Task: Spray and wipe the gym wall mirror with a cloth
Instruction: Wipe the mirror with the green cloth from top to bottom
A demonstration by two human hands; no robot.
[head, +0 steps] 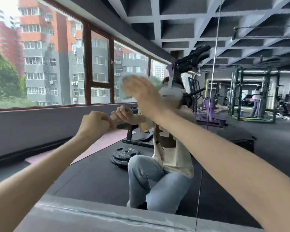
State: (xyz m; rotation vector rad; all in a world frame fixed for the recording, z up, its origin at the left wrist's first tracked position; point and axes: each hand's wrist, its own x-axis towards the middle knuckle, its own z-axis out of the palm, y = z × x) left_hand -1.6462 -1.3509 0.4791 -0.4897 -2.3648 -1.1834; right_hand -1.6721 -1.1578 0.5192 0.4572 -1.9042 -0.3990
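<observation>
Cloth (124,80) — pale green, motion-blurred — lies flat against the mirror (241,141), toward 12 o'clock of frame centre. Right hand (138,92) presses it, fingers straight. Left hand (95,125) — 7 o'clock of the cloth — is curled in an empty fist. Weight plates (126,154) are reflected at 6 o'clock.

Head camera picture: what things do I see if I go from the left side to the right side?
Tree → left hand → right hand pressing the cloth → green rack.
</observation>
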